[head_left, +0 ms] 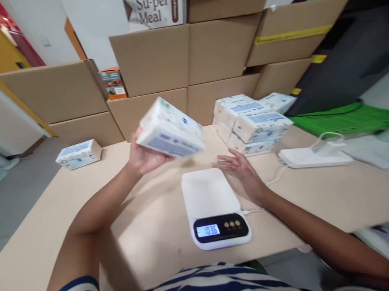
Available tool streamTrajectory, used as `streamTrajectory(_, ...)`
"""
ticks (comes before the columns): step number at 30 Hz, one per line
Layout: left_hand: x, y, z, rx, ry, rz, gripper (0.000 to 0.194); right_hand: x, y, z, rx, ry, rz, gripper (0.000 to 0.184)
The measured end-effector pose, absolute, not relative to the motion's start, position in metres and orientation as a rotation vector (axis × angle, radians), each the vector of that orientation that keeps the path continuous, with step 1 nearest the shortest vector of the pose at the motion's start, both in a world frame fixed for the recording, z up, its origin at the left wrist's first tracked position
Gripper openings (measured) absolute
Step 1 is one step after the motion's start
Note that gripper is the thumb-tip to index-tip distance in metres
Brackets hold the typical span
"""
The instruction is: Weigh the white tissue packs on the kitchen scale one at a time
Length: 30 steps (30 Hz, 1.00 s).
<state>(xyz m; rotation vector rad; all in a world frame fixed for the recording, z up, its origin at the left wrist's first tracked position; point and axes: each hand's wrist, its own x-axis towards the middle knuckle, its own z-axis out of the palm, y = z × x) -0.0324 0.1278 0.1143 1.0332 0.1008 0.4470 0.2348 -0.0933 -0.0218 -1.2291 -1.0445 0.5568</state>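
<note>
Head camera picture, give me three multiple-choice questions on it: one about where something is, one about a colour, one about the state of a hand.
1. Where is the lone tissue pack?
A. far left on the table
B. on the scale
C. on a cardboard box

2. What colour is the scale platform?
A. green
B. white
C. black

3. What is the right hand doing?
A. gripping a cable
B. pressing a scale button
C. open, holding nothing

Answers:
1. A, it lies alone on the table by the left edge, apart from the stack of packs.
2. B, the platform is white; only the display panel is black.
3. C, its fingers are spread beside the scale, while the left hand holds up the raised pack.
</note>
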Motion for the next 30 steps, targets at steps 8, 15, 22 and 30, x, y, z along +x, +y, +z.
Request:
streamTrajectory(8, 0.050, 0.066, 0.111, 1.251, 0.169, 0.041, 0.077, 0.211, -0.125, 0.031, -0.930, -0.887, 0.869, 0.112)
streamTrajectory(15, 0.009, 0.038, 0.119, 1.672, 0.245, 0.529, 0.064, 0.236, -0.125, 0.006, -1.153, -1.300, -0.096, 0.129)
streamTrajectory(22, -0.028, -0.006, 0.071, 1.550, 0.568, 0.688, 0.128, 0.239, -0.112, -0.023, -1.181, -1.570, 0.248, 0.149)
streamTrajectory(30, -0.029, -0.003, 0.023, 1.339, 0.665, 0.710, 0.140, 0.245, -0.112, -0.029, -1.184, -1.539, 0.540, 0.140)
